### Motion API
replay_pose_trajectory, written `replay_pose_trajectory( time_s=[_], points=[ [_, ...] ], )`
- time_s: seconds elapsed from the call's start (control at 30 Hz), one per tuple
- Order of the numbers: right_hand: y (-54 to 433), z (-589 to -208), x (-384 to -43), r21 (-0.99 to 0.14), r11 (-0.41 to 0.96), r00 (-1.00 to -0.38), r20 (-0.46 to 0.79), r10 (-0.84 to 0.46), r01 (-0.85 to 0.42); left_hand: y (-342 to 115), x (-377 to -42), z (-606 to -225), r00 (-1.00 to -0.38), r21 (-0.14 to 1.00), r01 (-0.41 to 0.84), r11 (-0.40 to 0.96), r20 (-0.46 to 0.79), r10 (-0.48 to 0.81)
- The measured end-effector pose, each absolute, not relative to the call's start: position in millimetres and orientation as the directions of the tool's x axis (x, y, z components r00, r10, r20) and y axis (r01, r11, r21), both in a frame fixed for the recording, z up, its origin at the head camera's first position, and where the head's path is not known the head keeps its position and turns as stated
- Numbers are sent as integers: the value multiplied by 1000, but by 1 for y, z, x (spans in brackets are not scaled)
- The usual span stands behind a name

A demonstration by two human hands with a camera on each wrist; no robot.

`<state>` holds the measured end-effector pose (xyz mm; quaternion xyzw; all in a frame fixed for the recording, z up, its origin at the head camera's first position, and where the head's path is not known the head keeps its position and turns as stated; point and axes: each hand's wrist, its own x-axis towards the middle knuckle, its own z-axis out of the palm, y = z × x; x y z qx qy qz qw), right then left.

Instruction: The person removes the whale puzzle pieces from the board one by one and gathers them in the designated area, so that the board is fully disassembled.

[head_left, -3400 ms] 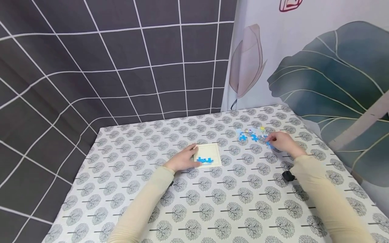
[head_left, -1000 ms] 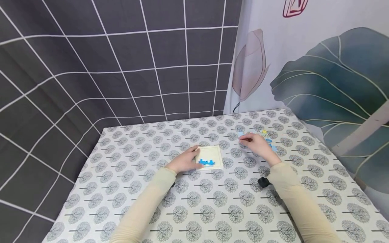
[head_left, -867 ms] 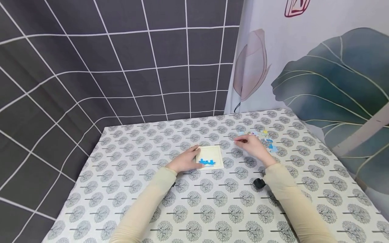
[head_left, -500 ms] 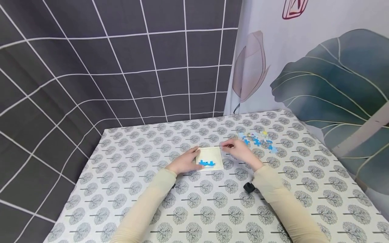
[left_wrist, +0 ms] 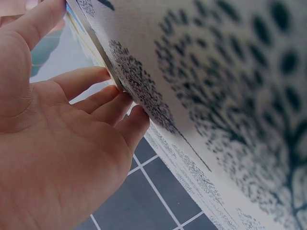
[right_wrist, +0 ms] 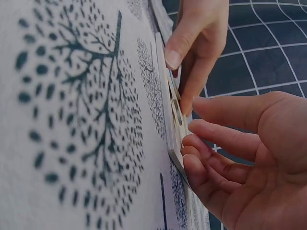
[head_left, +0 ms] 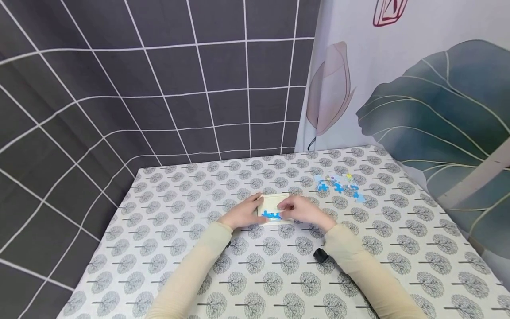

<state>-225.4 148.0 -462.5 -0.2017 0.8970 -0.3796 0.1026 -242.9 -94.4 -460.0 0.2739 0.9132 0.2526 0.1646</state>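
A small cream puzzle tray [head_left: 274, 199] lies on the table with blue jigsaw pieces [head_left: 272, 215] along its near side. My left hand [head_left: 243, 213] grips the tray's left side, thumb by the near edge and fingertips by the far edge. In the left wrist view, fingertips of that hand [left_wrist: 72, 143] meet the tray's rim. My right hand [head_left: 301, 210] is over the tray's right part, its bent fingertips right at the pieces. The right wrist view has those fingers [right_wrist: 225, 139] close over the tray; I cannot tell whether they hold a piece.
Loose jigsaw pieces [head_left: 338, 188], blue and pale with a yellow bit [head_left: 349, 176], lie at the back right. A tree-print cloth [head_left: 255, 261] covers the table. A dark grid-patterned curtain [head_left: 179, 88] rises behind, beside a floral hanging [head_left: 430, 102].
My right hand has moved left and toward me, from the loose pieces to over the tray. Its thumb and index finger now stand further apart. The left hand stays on the tray.
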Motion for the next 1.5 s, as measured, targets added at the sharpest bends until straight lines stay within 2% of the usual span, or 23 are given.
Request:
replay_pose_trajectory(
  time_s=[0.47, 1.03, 1.5],
  points=[
    [139, -461, -226, -666, 667, -870, -55, -491, -334, -94, -246, -459, -795, 543, 417, 729, -171, 582],
    [130, -451, -231, -661, 697, -879, -118, -462, -277, -95, -250, -455, -795, 558, 424, 714, -148, 588],
    [130, -457, -227, -691, 682, -884, -135, -447, -240, -93, -245, -456, -797, 561, 397, 726, -181, 576]
  ],
)
